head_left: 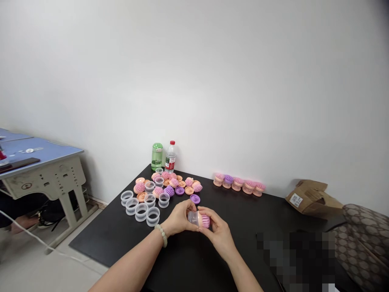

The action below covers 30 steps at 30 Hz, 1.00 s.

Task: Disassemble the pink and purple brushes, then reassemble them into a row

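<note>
Left hand (179,218) and right hand (219,236) grip a pink bristled brush (205,221) inside a clear plastic ring (192,217) over the black worktop (188,263).

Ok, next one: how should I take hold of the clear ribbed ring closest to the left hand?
Pinch its top rim from above, probably coming in from the near right, where the left hand already sits. The clear ribbed ring stands open end up on the black table, with other rings crowding its far and left sides, so that wall is free.
</note>
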{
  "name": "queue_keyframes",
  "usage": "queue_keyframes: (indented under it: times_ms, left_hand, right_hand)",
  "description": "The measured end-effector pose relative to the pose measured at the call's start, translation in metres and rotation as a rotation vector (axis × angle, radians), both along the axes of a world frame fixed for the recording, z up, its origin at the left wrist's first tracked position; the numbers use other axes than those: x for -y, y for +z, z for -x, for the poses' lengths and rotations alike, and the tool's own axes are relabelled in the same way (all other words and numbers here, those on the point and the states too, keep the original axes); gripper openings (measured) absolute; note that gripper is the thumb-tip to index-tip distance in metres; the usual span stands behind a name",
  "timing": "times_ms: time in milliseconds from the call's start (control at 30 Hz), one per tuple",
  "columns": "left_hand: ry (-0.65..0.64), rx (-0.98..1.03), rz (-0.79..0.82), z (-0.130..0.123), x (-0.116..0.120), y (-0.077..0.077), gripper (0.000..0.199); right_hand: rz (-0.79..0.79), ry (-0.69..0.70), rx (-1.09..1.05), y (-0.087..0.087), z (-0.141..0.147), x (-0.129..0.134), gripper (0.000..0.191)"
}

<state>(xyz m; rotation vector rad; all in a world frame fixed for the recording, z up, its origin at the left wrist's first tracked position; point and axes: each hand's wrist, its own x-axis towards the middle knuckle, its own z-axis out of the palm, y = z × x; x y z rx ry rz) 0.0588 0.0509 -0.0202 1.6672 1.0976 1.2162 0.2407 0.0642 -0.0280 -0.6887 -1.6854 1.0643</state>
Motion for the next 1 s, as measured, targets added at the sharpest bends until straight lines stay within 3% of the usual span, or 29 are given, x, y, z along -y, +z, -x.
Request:
queue_keyframes:
  times_ms: [100,200,333,500,700,867,1000]
  left_hand:
    - [-0.049,0.136,0.074,-0.003,0.001,0.0,0.051]
    - [0.034,0.083,0.009,-0.006,0.003,0.003,0.05]
    - [0.191,-0.177,-0.14,-0.008,0.008,0.01,0.045]
    - [0.205,-0.298,-0.265,-0.01,0.012,0.017,0.039]
    - [0.175,-0.264,-0.165,-0.006,0.007,0.009,0.044]
    - [0.179,-0.195,-0.116,-0.005,0.004,0.005,0.045]
    - [0.193,-0.234,-0.104,-0.006,0.006,0.009,0.046]
  right_hand:
    - [-0.026,-0.011,-0.021,-0.001,-0.001,-0.001,0.045]
    - [0.057,-0.086,-0.043,-0.007,-0.002,-0.005,0.063]
    - [0.185,-0.13,-0.013,-0.016,0.001,-0.01,0.045]
    - [0.183,-0.077,0.041,-0.014,0.001,-0.009,0.037]
    - [0.091,-0.014,0.019,-0.004,-0.005,-0.005,0.042]
    - [0.154,-0.056,-0.029,-0.011,-0.002,-0.006,0.067]
    - [0.203,-0.122,-0.003,-0.019,-0.003,-0.012,0.058]
